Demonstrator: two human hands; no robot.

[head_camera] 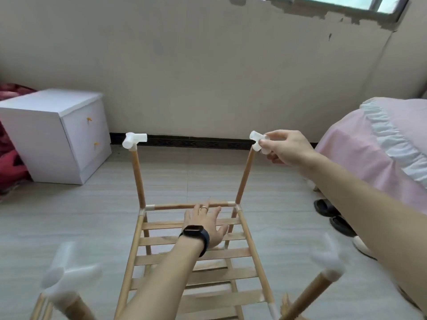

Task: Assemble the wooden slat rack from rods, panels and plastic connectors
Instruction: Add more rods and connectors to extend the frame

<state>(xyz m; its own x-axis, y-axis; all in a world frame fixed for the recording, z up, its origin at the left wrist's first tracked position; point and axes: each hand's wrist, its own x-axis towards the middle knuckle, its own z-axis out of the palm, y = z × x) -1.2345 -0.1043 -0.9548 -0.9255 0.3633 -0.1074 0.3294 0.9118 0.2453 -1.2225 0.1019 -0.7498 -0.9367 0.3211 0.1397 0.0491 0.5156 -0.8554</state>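
Right hand [286,146] pinches the two-o'clock connector [256,137]. Left hand [205,225] rests spread on the slat panel [157,240]. The cabinet [46,125] at nine o'clock has closed drawers.

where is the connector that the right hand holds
In the head view, right of centre, the white plastic connector sits atop the far right upright wooden rod, pinched by the right hand, just left of the pink bed.

Home bedroom: bed [379,144], nightstand [53,132], slippers [332,215].
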